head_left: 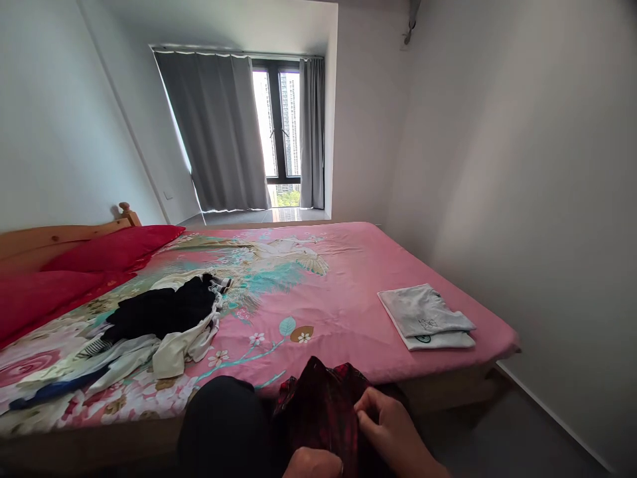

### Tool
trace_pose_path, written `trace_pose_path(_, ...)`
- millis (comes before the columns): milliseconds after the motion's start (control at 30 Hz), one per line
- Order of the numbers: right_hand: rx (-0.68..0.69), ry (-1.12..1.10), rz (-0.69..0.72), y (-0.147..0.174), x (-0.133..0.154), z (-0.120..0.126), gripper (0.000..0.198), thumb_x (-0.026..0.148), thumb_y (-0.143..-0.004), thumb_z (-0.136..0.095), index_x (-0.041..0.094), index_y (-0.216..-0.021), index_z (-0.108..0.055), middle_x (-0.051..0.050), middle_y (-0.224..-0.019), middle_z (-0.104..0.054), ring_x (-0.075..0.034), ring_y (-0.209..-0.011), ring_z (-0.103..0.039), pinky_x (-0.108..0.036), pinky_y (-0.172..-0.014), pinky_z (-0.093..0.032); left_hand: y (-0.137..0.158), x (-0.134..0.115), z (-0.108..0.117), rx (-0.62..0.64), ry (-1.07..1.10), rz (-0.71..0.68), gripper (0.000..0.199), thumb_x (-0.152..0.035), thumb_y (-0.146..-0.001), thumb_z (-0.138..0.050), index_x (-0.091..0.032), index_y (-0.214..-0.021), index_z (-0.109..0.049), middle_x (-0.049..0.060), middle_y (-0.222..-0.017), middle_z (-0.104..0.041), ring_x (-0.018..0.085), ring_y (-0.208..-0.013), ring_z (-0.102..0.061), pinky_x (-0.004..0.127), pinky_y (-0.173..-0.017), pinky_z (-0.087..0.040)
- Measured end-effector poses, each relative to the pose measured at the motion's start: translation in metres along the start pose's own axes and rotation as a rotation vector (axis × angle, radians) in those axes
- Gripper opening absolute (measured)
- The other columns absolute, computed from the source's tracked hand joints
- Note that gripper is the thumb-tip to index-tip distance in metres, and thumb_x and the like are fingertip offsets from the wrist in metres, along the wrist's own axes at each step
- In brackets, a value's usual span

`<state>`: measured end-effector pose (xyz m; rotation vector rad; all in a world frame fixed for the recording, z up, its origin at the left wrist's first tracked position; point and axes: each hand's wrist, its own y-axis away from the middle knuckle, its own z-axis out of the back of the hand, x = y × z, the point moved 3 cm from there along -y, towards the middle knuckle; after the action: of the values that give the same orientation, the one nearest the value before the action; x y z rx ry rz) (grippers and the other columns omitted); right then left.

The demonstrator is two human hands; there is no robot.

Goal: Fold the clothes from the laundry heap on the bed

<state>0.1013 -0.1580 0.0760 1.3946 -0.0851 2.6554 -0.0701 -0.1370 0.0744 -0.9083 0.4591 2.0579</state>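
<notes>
A dark red and black plaid shirt (318, 411) lies bunched over my lap at the bed's front edge, its collar pointing toward the bed. My right hand (391, 428) pinches the shirt's right side between thumb and fingers. Low in the picture, my left hand (312, 463) is curled against the shirt's near part; the bottom edge cuts it off, and its fingertips are hidden. My dark-trousered knee (223, 418) rises beside the shirt on the left.
The bed has a pink floral sheet (343, 299). A loose pile of clothes (164, 312) lies on its left, a folded white-grey stack (425, 315) on its right. Red pillows (114, 249) rest by the wooden headboard (54, 236). A grey-curtained window (213, 133) is behind.
</notes>
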Motion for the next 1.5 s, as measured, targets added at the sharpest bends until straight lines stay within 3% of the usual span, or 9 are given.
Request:
trace_pose_path(133, -0.104, 0.007, -0.080, -0.027, -0.027, 0.016, 0.015, 0.027, -0.076, -0.050, 0.018, -0.072, -0.061, -0.003, -0.073, -0.067, -0.017, -0.069, -0.060, -0.026, -0.062, -0.038, 0.016, 0.002, 0.007, 0.045, 0.017, -0.106, 0.051, -0.053, -0.083, -0.050, -0.018, -0.047, -0.040, -0.003, -0.047, -0.032, 0.009, -0.048, -0.029, 0.022, -0.047, -0.029)
trace_pose_path(333, -0.093, -0.151, -0.013, -0.046, -0.019, 0.022, 0.012, 0.028, -0.073, -0.054, 0.018, -0.071, -0.060, -0.004, -0.080, -0.068, -0.018, -0.076, -0.061, -0.028, -0.070, -0.042, 0.053, -0.019, 0.047, -0.185, 0.021, -0.127, 0.027, -0.042, -0.089, -0.048, -0.017, -0.077, -0.054, 0.003, -0.077, -0.056, 0.012, -0.070, -0.049, 0.022, -0.064, -0.039)
trace_pose_path(533, 0.030, -0.463, -0.047, -0.042, -0.023, 0.006, 0.013, 0.031, -0.072, -0.059, 0.018, -0.068, -0.057, -0.006, -0.097, -0.069, -0.020, -0.092, -0.063, -0.032, -0.082, -0.045, 0.051, -0.032, 0.060, 0.078, 0.097, -0.179, 0.041, -0.040, -0.092, -0.040, -0.018, -0.059, -0.026, -0.002, -0.056, -0.033, 0.010, -0.058, -0.038, 0.026, -0.058, -0.029)
trace_pose_path(733, 0.116, -0.521, -0.004, -0.022, -0.019, 0.008, 0.008, 0.024, -0.073, -0.059, 0.018, -0.070, -0.055, -0.010, -0.112, -0.064, -0.023, -0.104, -0.060, -0.035, -0.087, -0.043, 0.051, -0.026, 0.069, 0.271, 0.304, -0.132, 0.050, -0.056, -0.088, -0.038, -0.017, -0.057, -0.043, 0.000, -0.059, -0.044, 0.011, -0.057, -0.042, 0.025, -0.057, -0.033)
trace_pose_path(900, 0.099, -0.426, 0.092, -0.008, -0.003, 0.007, 0.005, 0.017, -0.075, -0.056, 0.019, -0.070, -0.055, -0.009, -0.122, -0.059, -0.022, -0.119, -0.051, -0.036, -0.098, -0.037, 0.009, 0.014, 0.083, -0.075, 0.292, 0.105, 0.037, -0.043, -0.089, -0.049, -0.019, -0.115, -0.058, 0.008, -0.113, -0.061, 0.021, -0.102, -0.055, 0.031, -0.089, -0.042)
trace_pose_path(1000, 0.022, -0.358, 0.169, 0.000, 0.007, 0.008, 0.006, 0.014, -0.073, -0.057, 0.019, -0.071, -0.055, -0.008, -0.125, -0.057, -0.021, -0.121, -0.048, -0.036, -0.100, -0.034, -0.027, 0.032, 0.071, -0.017, 0.286, 0.048, 0.057, -0.039, -0.079, -0.063, -0.022, -0.131, -0.049, 0.008, -0.134, -0.051, 0.025, -0.121, -0.047, 0.036, -0.103, -0.035)
trace_pose_path(1167, 0.023, -0.429, 0.204, 0.003, 0.005, 0.007, 0.007, 0.018, -0.075, -0.056, 0.020, -0.080, -0.059, -0.007, -0.129, -0.054, -0.021, -0.124, -0.046, -0.037, -0.103, -0.032, -0.061, 0.038, 0.050, 0.216, 0.546, 0.115, 0.035, -0.044, -0.081, -0.058, -0.016, -0.099, -0.066, 0.005, -0.099, -0.067, 0.019, -0.091, -0.059, 0.030, -0.083, -0.045)
trace_pose_path(1333, 0.177, -0.792, -0.023, -0.018, -0.023, -0.011, 0.052, 0.024, -0.073, -0.049, 0.025, -0.125, -0.045, -0.005, -0.131, -0.053, -0.018, -0.120, -0.049, -0.038, -0.101, -0.035, -0.061, 0.031, 0.060, 0.203, 0.802, 0.238, 0.034, -0.045, -0.077, -0.063, -0.012, -0.081, -0.061, -0.002, -0.068, -0.058, 0.008, -0.060, -0.048, 0.020, -0.059, -0.038)
trace_pose_path(1500, 0.398, -0.796, -0.128, -0.029, -0.018, -0.025, 0.032, 0.023, -0.070, -0.057, 0.018, -0.101, -0.060, -0.001, -0.092, -0.067, -0.015, -0.086, -0.060, -0.031, -0.085, -0.043, -0.059, 0.025, 0.077, 0.357, 0.707, 0.245, 0.035, -0.047, -0.078, -0.063, -0.012, -0.081, -0.060, -0.003, -0.066, -0.055, 0.006, -0.056, -0.044, 0.019, -0.055, -0.036)
